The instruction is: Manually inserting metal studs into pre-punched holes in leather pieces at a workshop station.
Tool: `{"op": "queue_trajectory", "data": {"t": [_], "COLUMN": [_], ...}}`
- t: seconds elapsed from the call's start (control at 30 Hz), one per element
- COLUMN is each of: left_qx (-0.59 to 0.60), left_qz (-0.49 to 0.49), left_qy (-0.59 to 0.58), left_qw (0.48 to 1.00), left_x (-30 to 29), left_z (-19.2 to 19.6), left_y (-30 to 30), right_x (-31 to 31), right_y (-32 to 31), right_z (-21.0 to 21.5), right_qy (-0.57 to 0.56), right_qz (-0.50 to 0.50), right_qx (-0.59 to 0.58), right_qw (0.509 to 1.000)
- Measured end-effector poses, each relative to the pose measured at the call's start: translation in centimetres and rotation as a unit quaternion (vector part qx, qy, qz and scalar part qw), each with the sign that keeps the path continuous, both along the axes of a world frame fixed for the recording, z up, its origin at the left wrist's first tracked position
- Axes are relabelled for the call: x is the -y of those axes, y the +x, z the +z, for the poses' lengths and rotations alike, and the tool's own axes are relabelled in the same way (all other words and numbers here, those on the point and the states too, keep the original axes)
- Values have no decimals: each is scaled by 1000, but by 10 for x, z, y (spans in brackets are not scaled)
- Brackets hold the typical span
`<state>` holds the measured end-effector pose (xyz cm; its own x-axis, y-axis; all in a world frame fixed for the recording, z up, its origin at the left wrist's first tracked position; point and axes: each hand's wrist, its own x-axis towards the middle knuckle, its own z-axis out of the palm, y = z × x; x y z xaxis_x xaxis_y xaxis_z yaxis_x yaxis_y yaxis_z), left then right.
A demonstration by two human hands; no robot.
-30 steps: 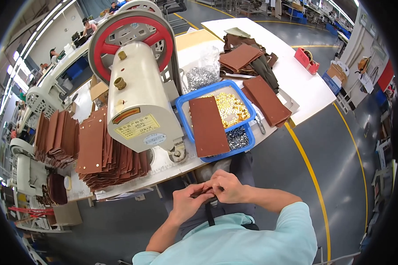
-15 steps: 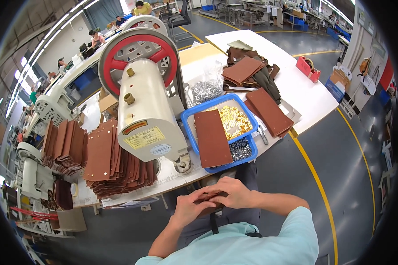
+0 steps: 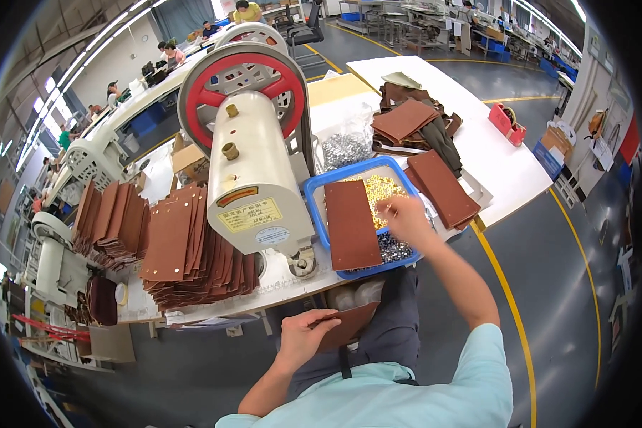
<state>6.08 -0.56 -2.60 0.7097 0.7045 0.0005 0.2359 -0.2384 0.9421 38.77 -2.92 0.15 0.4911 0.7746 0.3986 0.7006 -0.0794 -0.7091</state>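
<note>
Left hand (image 3: pixel 301 339): pinching a brown panel (image 3: pixel 351 327) at its left part, thumb against fingers; a firm but light grip by the edge should avoid creasing it.
Right hand (image 3: pixel 403 217): fingers bent at the gold-coloured pieces (image 3: pixel 379 187); whether anything is caught between the fingertips, I cannot tell.
Held panel: over the lap, in front of the desk (image 3: pixel 282 282) and tilted; whether it touches the legs is unclear. A steady, near-level hold would suit it best.
Gold pieces: loose in the upper blue tray (image 3: pixel 346 170); taking one cleanly between thumb and forefinger seems better than scooping.
Silver pieces (image 3: pixel 396 247): in the lower blue tray (image 3: pixel 385 268), just beside the gold; a wrist lifted clear of both rims would help prevent mixing.
Resting panel (image 3: pixel 353 225): lying across both trays, just left of the right hand; a knock could shift it, so working from the open right side looks safer.
Machine (image 3: pixel 253 167): left of the trays, apart from both hands.
</note>
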Motion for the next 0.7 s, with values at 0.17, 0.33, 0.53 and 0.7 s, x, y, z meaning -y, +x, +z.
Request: {"op": "queue_trajectory", "data": {"t": [0.17, 0.33, 0.53, 0.7], "left_qx": [29, 57, 120, 224], "left_qz": [1, 56, 106, 123], "left_qy": [22, 71, -72, -198], "left_qw": [999, 994, 985, 946], "left_x": [3, 3, -7, -12], "left_z": [0, -4, 5, 11], "left_y": [-4, -16, -19, -16], "right_x": [-42, -68, -52, -23], "right_y": [115, 116, 117, 80], "right_z": [-74, -88, -74, -44], "right_qy": [-182, -210, -188, -20], "right_qz": [-112, -150, -149, -161], "right_qx": [185, 222, 215, 60], "right_qw": [959, 940, 947, 985]}}
